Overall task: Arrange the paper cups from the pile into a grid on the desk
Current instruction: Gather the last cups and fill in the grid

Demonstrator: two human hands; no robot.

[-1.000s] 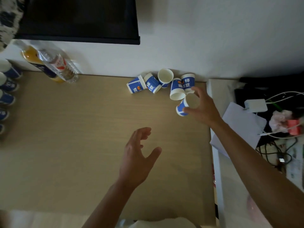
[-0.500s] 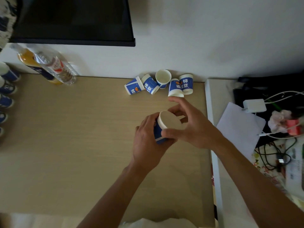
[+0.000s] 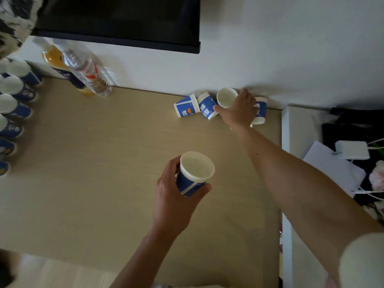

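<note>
Fingers [image 3: 170,170] of left hand [image 3: 173,201] grip paper cup [image 3: 194,173], near upright, mouth up.

Wooden desk [image 3: 104,163] carries paper cups [image 3: 186,107] (some tipped), bottles [image 3: 89,77].

A single head-worn wide-angle camera looks steeply down over the desk [image 3: 104,163] from close above, facing the wall [image 3: 291,48] at 12 o'clock; the frame's edges seem blurred.

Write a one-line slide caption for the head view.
Left hand holds a paper cup over the desk while the right hand reaches into the pile.
</note>
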